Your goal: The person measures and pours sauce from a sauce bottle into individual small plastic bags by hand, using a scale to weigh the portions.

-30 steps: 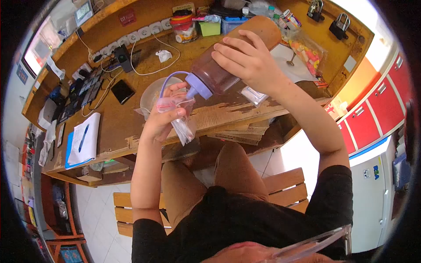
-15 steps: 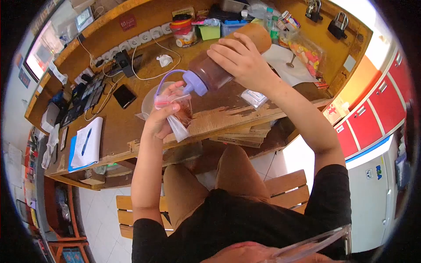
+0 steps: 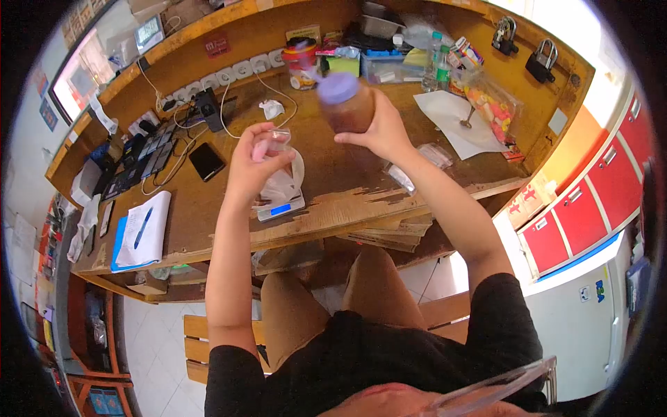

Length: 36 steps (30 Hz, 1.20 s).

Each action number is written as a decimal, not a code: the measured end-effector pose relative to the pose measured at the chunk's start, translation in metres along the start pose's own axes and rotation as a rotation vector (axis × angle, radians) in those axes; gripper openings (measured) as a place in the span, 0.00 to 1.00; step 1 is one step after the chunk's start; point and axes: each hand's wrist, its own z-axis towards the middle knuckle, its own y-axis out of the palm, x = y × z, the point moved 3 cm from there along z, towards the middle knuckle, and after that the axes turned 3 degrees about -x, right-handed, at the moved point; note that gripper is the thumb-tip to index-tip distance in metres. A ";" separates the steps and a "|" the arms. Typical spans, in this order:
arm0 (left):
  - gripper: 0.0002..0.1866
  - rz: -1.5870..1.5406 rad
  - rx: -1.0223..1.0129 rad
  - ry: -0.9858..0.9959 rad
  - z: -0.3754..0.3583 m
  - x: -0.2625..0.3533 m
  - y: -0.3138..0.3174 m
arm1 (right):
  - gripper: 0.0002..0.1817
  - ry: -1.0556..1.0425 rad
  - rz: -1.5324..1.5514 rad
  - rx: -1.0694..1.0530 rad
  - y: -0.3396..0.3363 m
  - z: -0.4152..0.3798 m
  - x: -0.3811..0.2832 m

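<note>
My right hand (image 3: 379,132) is wrapped round a squeeze bottle (image 3: 345,115) with a purple cap and dark brownish contents. The bottle stands nearly upright above the desk, its spout blurred. To its left, my left hand (image 3: 258,163) has its fingers curled round the gathered top of a clear plastic bag (image 3: 279,182). Pinkish plastic shows between the fingers, and the bag hangs below the palm. Under that hand lies a small scale (image 3: 283,210) with a lit blue display, a pale round dish (image 3: 299,169) on it, partly hidden by the bag and hand.
A phone (image 3: 207,164) and a notebook (image 3: 144,229) with a blue pen lie at left. Cables run along the back by a row of sockets. At right are white paper (image 3: 462,125), a bag of colourful sweets (image 3: 490,97), small plastic packets (image 3: 403,177) and green-capped bottles.
The bottle has gone from tipped over the bag to nearly upright, moving away from my left hand. My left hand has shifted slightly and turned, and the scale's display has come into view.
</note>
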 end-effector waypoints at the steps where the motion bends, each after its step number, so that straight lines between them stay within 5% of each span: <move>1: 0.34 0.001 0.005 0.003 0.008 -0.015 -0.003 | 0.49 0.155 0.154 0.001 0.002 -0.002 0.011; 4: 0.37 0.581 -0.002 -0.011 0.018 -0.037 -0.004 | 0.51 0.323 0.301 0.015 0.019 -0.014 0.036; 9: 0.35 0.711 -0.013 0.033 -0.011 -0.004 -0.008 | 0.52 0.294 0.370 0.079 0.028 -0.027 0.038; 11: 0.31 0.942 -0.069 0.245 -0.036 0.025 -0.021 | 0.46 0.214 0.486 0.264 0.032 -0.033 0.042; 12: 0.31 0.943 -0.069 0.244 -0.050 0.031 -0.028 | 0.46 0.214 0.488 0.263 0.028 -0.038 0.036; 14: 0.25 1.175 -0.098 0.077 -0.072 0.031 -0.041 | 0.34 -0.001 0.024 0.461 0.004 -0.057 0.001; 17: 0.18 1.344 -0.078 0.141 -0.068 0.004 -0.057 | 0.23 -0.192 0.130 0.421 0.011 -0.087 -0.040; 19: 0.16 1.260 -0.062 0.190 -0.059 -0.007 -0.063 | 0.15 -0.183 0.184 0.267 0.023 -0.096 -0.064; 23: 0.12 1.090 0.029 0.352 -0.069 0.019 -0.050 | 0.20 -0.121 0.398 -0.013 0.056 -0.092 -0.102; 27: 0.11 1.083 0.037 0.404 -0.095 0.049 -0.016 | 0.22 0.004 0.436 -0.018 0.072 -0.090 -0.122; 29: 0.14 1.045 0.058 0.462 -0.108 0.052 -0.005 | 0.17 0.137 0.761 -0.319 0.084 -0.095 -0.117; 31: 0.15 1.021 0.131 0.441 -0.121 0.049 0.005 | 0.12 0.107 0.748 -0.306 0.078 -0.104 -0.119; 33: 0.15 0.605 0.439 0.345 -0.134 0.038 0.006 | 0.10 0.355 0.970 -0.410 0.075 -0.120 -0.118; 36: 0.10 0.260 0.257 0.135 -0.157 -0.008 0.008 | 0.09 0.412 1.026 -0.430 0.060 -0.135 -0.123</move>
